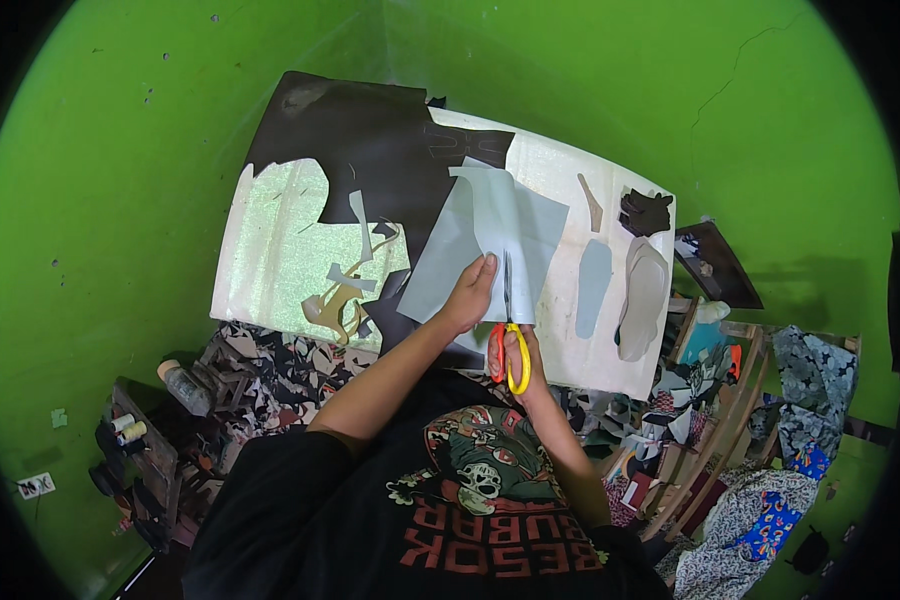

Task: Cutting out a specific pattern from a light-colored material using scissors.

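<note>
My left hand [468, 298] is closed on a pale grey-blue sheet [492, 205], thumb on top, fingers hidden beneath. The sheet curls upward along its right part. In my right hand [530, 366] are scissors [519, 372] with red and yellow handles, fingers through the loops. Their blades point away from me and lie against the sheet, just right of my left thumb. A flat grey sheet [432, 268] lies beneath on the table. Close by to the right is a grey-blue sole-shaped piece [594, 290].
A large dark brown sheet [370, 125] covers the far left of the white table [550, 165]. Tan and grey offcuts [335, 310] lie at left. Pale sole shapes [643, 295] and a crumpled dark piece [646, 212] sit at right. Scraps [280, 375] cover the floor; a wooden rack [735, 420] stands right.
</note>
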Demonstrator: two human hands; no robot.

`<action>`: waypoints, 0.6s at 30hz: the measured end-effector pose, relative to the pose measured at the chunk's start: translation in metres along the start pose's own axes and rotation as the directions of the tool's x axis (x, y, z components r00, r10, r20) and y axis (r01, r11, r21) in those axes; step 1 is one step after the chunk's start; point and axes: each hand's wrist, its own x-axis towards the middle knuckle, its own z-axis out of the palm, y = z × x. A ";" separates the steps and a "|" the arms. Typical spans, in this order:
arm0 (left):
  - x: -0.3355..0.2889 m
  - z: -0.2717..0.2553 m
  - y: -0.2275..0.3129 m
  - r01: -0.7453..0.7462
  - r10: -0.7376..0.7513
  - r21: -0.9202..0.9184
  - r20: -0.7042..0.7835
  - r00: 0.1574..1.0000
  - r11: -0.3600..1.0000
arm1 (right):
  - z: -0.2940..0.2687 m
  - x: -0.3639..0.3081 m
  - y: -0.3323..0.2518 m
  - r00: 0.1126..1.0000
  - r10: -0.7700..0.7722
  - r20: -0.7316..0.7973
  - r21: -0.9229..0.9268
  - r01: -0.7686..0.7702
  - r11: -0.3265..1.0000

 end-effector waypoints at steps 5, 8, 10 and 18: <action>-0.002 0.005 0.006 -0.052 0.052 0.075 0.010 0.999 0.996 | 0.009 -0.002 -0.008 0.999 -0.031 -0.017 -0.028 0.031 0.999; -0.001 0.002 0.003 -0.120 0.114 0.189 0.043 0.993 0.975 | 0.008 -0.001 -0.006 0.999 -0.046 -0.016 -0.010 0.046 0.999; -0.002 0.000 0.002 -0.093 0.084 0.203 0.053 0.995 0.975 | 0.008 -0.001 -0.004 0.999 -0.044 -0.003 -0.027 0.043 0.999; -0.001 0.000 -0.004 -0.111 0.108 0.119 0.027 0.994 0.987 | 0.008 -0.003 -0.002 1.000 -0.026 0.000 0.084 0.026 0.996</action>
